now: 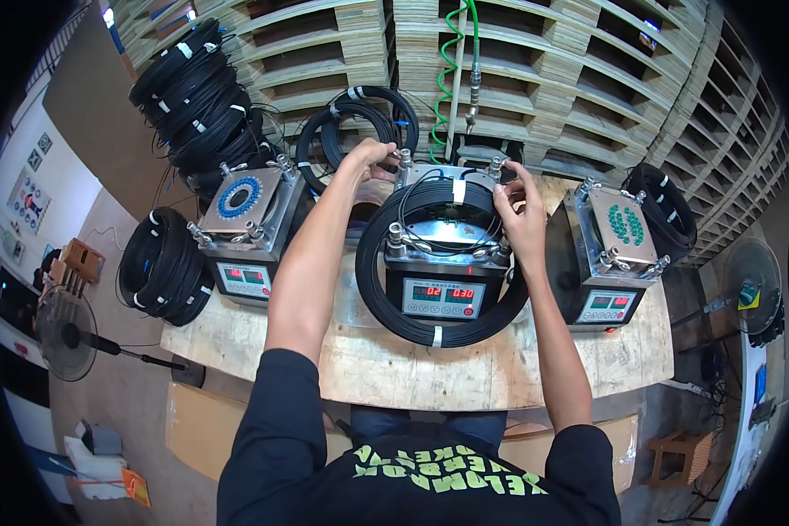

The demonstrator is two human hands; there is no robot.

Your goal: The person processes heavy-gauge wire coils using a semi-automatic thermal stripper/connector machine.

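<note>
A machine (pixel 444 298) with a red digital display stands in front of me, a metal plate (pixel 451 232) on top and metal knobs on its corner posts. A coil of black cable (pixel 373 289), bound with white tape, hangs over its front and circles the display. My left hand (pixel 370 160) reaches to the back left corner, fingertips closed at a metal knob (pixel 404 158). My right hand (pixel 522 215) has its fingers curled at the back right knob (pixel 497 165), the thumb close to the coil. Part of the plate is hidden beneath the cable.
A similar machine on the left carries a ring of blue pieces (pixel 238 198); another on the right holds green pieces (pixel 625 225). Black cable coils (pixel 193 105) are stacked at the back left. A green spiral air hose (pixel 447 79) hangs before wooden pallets (pixel 552 53).
</note>
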